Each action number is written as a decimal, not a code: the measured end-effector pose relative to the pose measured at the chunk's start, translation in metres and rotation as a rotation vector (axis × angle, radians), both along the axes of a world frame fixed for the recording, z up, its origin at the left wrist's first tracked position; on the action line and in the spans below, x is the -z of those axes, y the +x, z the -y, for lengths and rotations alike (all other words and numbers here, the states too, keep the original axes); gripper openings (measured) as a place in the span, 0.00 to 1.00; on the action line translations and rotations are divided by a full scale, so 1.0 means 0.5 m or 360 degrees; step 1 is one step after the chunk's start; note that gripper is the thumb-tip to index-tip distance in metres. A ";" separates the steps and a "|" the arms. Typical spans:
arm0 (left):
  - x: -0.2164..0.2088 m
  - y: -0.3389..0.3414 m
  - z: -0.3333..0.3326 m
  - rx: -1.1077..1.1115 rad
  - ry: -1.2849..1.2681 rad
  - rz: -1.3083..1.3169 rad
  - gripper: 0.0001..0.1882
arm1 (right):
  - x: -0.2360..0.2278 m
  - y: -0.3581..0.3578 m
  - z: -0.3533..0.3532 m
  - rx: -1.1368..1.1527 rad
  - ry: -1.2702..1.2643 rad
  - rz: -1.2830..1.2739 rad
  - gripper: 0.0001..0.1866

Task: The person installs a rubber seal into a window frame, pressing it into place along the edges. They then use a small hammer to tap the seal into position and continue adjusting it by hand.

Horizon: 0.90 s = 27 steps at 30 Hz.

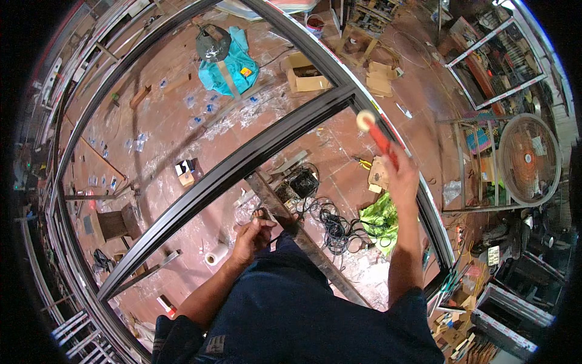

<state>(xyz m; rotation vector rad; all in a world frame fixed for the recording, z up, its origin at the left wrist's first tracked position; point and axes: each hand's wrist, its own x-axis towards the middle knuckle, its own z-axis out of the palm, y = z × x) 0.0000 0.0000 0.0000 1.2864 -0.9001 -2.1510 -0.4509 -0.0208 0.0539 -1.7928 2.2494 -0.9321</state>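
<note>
My right hand [402,173] is wrapped round the red handle of a mallet [381,138] with a pale round head. The mallet is raised beside the right side of a large dark metal frame [242,162], near where its crossbar meets that side. My left hand [253,235] is low in front of me, its fingers curled together below the crossbar. Whatever those fingers hold is too small to make out. Next to it a worn steel bar [315,249] runs from under the crossbar toward my right side.
A tangled black cable [332,224] and a green plastic bag [381,219] lie on the floor inside the frame. Beyond the crossbar are a turquoise cloth [233,70] and an open cardboard box [306,73]. A large fan [528,159] stands at right. A white roll [216,254] lies at left.
</note>
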 end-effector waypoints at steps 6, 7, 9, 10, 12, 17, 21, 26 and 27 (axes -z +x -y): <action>-0.001 0.007 -0.028 -0.0161 0.0066 -0.0031 0.35 | -0.025 -0.080 0.246 0.0022 -0.0016 -0.0304 0.22; 0.004 0.011 -0.037 -0.0204 0.0055 -0.0047 0.35 | -0.010 -0.090 0.281 -0.0028 0.0010 -0.0305 0.23; 0.015 0.020 -0.056 -0.0297 0.0035 -0.0074 0.35 | 0.034 -0.101 0.334 -0.0069 0.0131 -0.0197 0.24; 0.011 0.024 -0.060 -0.0343 0.0107 -0.0077 0.34 | 0.059 -0.105 0.352 -0.0053 0.0226 -0.0098 0.24; 0.014 0.025 -0.072 -0.0391 0.0067 -0.0091 0.33 | 0.082 -0.114 0.373 -0.0065 0.0331 0.0018 0.25; 0.020 0.036 -0.099 -0.0472 0.0109 -0.0080 0.33 | 0.022 -0.045 0.317 0.0034 -0.0334 -0.0430 0.28; 0.017 0.025 -0.098 -0.0460 0.0140 -0.0116 0.37 | 0.124 0.078 0.166 -0.0483 0.0258 0.0443 0.18; 0.019 0.002 -0.044 -0.0908 0.0640 -0.0487 0.42 | 0.254 0.302 -0.047 -0.1423 0.0548 0.0162 0.27; 0.017 -0.001 -0.028 -0.0967 0.0618 -0.0563 0.43 | 0.283 0.309 -0.071 -0.1420 0.0761 0.0418 0.25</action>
